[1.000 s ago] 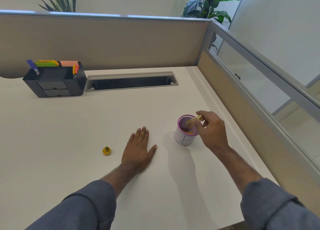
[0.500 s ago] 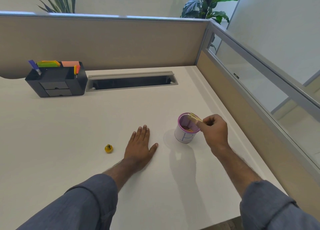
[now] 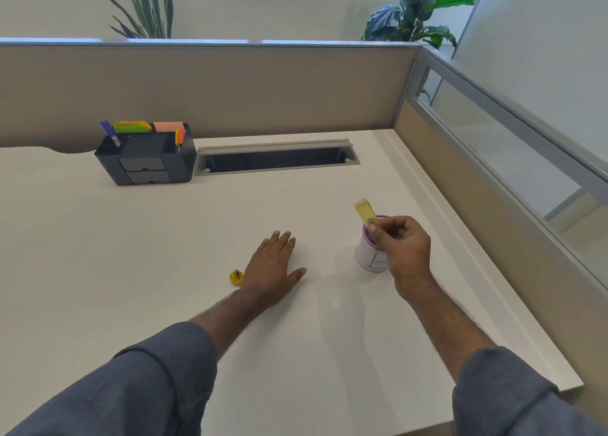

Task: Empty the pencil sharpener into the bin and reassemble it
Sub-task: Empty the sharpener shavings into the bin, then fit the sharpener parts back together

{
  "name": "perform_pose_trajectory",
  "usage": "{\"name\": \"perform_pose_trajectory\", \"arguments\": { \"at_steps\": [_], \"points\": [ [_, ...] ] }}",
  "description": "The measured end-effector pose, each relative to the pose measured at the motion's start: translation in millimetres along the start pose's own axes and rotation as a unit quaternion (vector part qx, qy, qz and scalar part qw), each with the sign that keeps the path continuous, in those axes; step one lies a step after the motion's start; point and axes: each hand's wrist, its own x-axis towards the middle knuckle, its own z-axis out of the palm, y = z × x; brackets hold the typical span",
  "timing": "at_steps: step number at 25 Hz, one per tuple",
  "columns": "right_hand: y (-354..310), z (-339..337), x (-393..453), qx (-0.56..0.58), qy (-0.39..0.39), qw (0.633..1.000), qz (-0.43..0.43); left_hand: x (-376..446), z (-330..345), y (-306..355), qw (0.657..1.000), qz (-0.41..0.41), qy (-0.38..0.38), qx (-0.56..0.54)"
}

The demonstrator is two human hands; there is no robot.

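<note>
Sharpener casing (image 3: 364, 212), translucent yellow, pinched in right hand (image 3: 403, 248), now raised clear above bin (image 3: 371, 258) rim. Left hand (image 3: 273, 264) flat, open, empty; sharpener core (image 3: 236, 277) beside it. Desk (image 3: 164, 238) around unobstructed.

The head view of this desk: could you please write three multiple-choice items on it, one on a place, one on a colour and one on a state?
1. Where does the yellow sharpener piece lie?
A. inside the cup
B. on the desk beside the left hand
C. in the organiser

2. What colour is the rim of the small cup?
A. purple
B. green
C. black

3. What is the right hand doing?
A. resting flat
B. gripping the cup
C. pinching the clear yellow container above the cup

Answers: 1 B, it sits on the bare desktop just left of the wrist. 2 A, a purple band rings its mouth. 3 C, the fingers pinch its lower end.
</note>
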Motion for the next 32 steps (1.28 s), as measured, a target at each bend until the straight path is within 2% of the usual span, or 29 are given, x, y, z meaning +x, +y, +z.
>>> {"name": "perform_pose_trajectory", "arguments": {
  "at_steps": [6,10,13,18,22,25,28,32],
  "points": [
    [0.9,35.4,-8.3,-0.004,-0.053,0.999,0.004,-25.6,-35.1,-54.0,0.996,-0.051,0.07,-0.01],
    [7.6,64.5,-14.5,-0.01,-0.082,0.996,0.011,-44.1,-46.0,-78.6,0.995,-0.093,0.015,0.011],
    [14.0,87.4,-20.9,-0.023,-0.103,0.994,0.023,-53.3,-43.3,-84.0,0.991,-0.126,-0.035,-0.013],
    [18.4,115.6,-36.5,-0.043,-0.134,0.99,0.03,-57.5,-35.6,-86.1,0.987,-0.132,0.023,-0.092],
    [19.8,132.5,-45.4,-0.045,-0.163,0.985,0.035,-58.2,-53.2,-94.1,0.949,-0.181,0.124,-0.225],
    [17.8,144.6,-50.0,-0.039,-0.182,0.982,0.04,-52.0,-85.2,-98.7,0.912,-0.205,0.168,-0.314],
    [11.4,155.2,-53.6,-0.039,-0.198,0.979,0.036,-47.1,-115.5,-102.6,0.889,-0.192,0.176,-0.377],
    [-4.6,170.5,-56.8,-0.008,-0.235,0.971,0.04,-48.9,-144.4,-106.6,0.874,-0.157,0.141,-0.437]
  ]
}}
